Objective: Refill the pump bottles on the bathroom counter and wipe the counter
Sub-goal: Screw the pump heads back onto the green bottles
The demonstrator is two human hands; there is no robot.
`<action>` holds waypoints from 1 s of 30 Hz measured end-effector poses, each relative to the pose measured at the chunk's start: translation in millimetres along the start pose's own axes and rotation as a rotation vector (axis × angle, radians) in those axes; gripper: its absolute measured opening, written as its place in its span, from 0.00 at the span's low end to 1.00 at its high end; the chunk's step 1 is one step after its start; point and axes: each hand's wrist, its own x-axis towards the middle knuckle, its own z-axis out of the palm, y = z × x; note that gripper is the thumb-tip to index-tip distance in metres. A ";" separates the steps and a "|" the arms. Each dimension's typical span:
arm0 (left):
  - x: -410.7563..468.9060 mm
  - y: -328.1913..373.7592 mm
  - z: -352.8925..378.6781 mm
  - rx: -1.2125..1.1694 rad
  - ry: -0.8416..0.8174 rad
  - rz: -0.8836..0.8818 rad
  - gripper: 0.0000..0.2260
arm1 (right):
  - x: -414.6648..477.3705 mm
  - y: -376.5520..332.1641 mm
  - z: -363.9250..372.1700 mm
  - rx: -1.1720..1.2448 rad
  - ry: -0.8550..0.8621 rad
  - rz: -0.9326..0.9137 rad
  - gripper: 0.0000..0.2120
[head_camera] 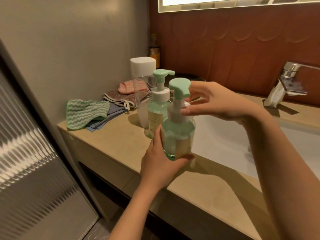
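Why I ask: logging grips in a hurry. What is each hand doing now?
Left hand: grips the near pump bottle low on its body.
Right hand: thumb and fingers curled round that bottle's pump collar.

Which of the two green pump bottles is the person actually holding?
The nearer pump bottle: the left hand grips its base and the right hand holds its white collar. The farther pump bottle stands untouched on the counter behind it.

A bathroom, seen from the vanity.
A beige counter (107, 146) holds a sunken white basin (225, 141) with a chrome mixer tap (287, 80) behind it. A lit mirror (242, 4) hangs above, folded cloths (103, 108) and a pump bottle (178, 135) are close by, and a ribbed glass door (26, 161) stands at the left.
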 end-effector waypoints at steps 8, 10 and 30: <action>-0.8 -0.4 -0.6 0.005 -0.009 -0.012 0.48 | -5.4 2.9 -3.5 0.139 -0.037 -0.058 0.19; -0.8 0.7 -0.8 0.013 -0.011 -0.024 0.48 | -1.8 0.8 0.8 0.090 0.004 -0.052 0.20; -0.6 2.6 -1.2 0.025 -0.004 -0.034 0.49 | 4.5 -2.9 9.8 -0.152 0.077 0.045 0.31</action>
